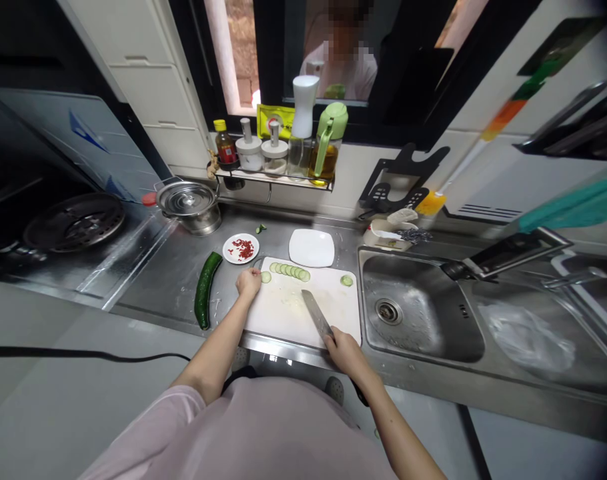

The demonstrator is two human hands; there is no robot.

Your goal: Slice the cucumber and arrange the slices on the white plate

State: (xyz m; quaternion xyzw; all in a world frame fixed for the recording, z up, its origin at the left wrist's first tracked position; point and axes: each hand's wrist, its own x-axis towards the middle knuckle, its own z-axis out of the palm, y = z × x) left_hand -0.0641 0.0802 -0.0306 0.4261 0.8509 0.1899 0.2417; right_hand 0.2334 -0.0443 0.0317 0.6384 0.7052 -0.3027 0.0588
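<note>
My right hand [344,350] grips a knife [316,313], its blade lying slantwise over the white cutting board [293,320]. At the board's upper left corner, my left hand [248,283] is closed, fingertips at the edge of a thin cucumber slice [266,277]. A row of overlapping cucumber slices [289,271] runs along the board's far side. More cucumber pieces [346,281] sit together at its right. Left of the board lies a long, dark green cucumber [207,290].
Behind the board are a plate of chopped red bits [233,257] and a white square plate [311,248]. A lidded steel pot [198,217] stands back left. The sink [418,327] adjoins the board's right. A condiment rack [283,180] hangs above the counter.
</note>
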